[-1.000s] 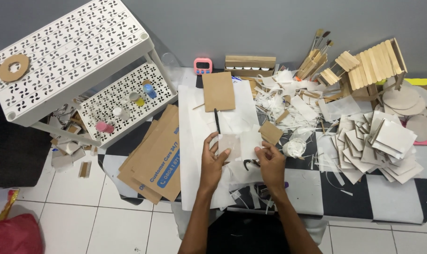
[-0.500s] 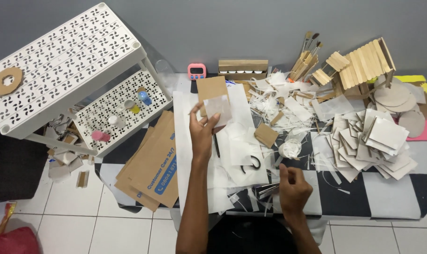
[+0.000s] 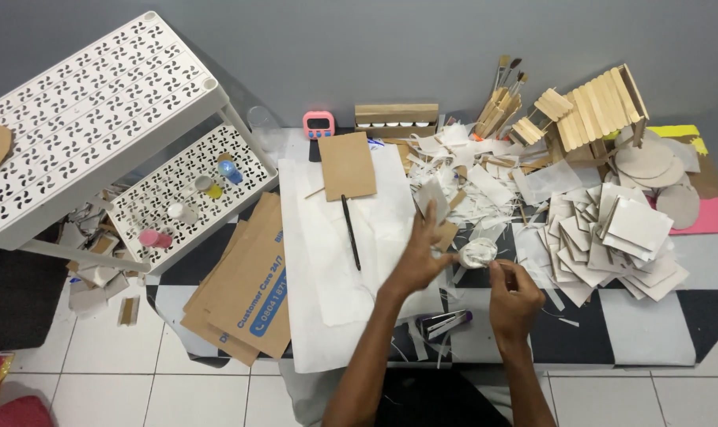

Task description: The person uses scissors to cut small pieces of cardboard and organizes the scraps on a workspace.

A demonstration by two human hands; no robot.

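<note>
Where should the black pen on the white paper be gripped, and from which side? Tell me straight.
Grip the black pen around the middle of its barrel, coming from above with the left hand, which is the nearer one. It lies flat on the white paper sheet, running away from the person, with bare paper on both long sides, so fingertips can probably close across it from left and right.

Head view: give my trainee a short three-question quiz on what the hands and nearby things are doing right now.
1. True or false: the black pen lies on the white paper sheet.
2. What does the right hand touch? A) small clear tape roll B) pink timer C) paintbrushes
3. Fill in: the left hand lifts a small pale ___ piece.

Key: 1 true; 2 A; 3 card.
</note>
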